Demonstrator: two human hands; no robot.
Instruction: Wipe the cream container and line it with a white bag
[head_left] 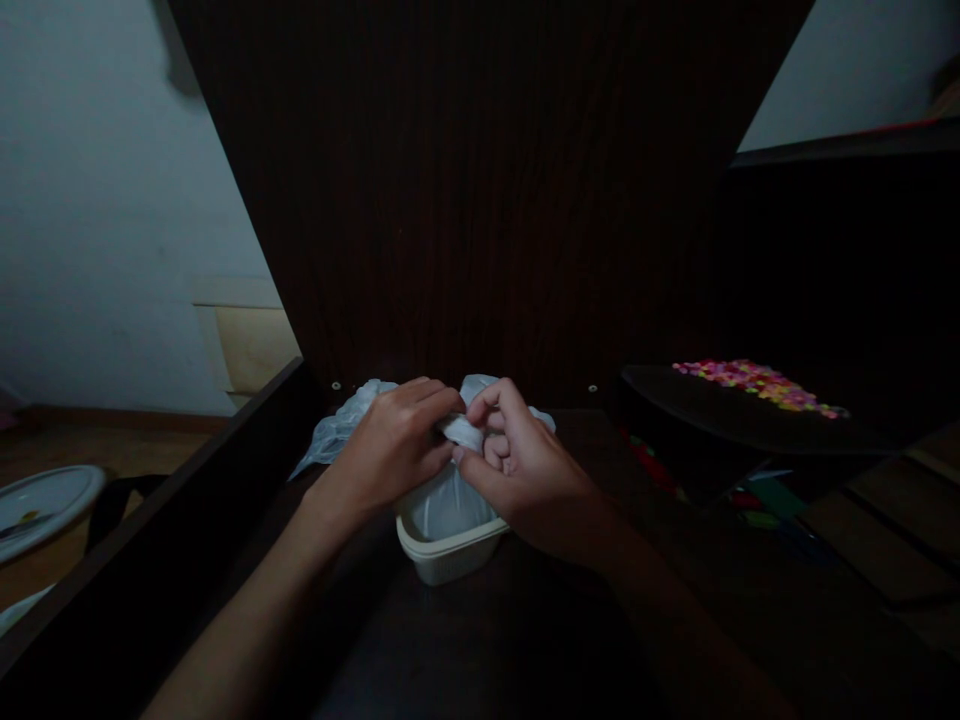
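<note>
A white plastic bag sits in a cream-coloured tub on the dark wooden surface. Its gathered, twisted neck is pinched between my two hands, just over the tub. My left hand is closed on the bag's neck from the left side. On the other side, my right hand grips the same neck with thumb and curled fingers. Loose crumpled plastic spreads out behind my left hand. Whatever the bag contains is hidden.
An upright dark wood panel rises behind the tub, and a low dark side board runs along the left. Colourful small beads or flowers lie on a dark object at right. A white lid or plate is at far left.
</note>
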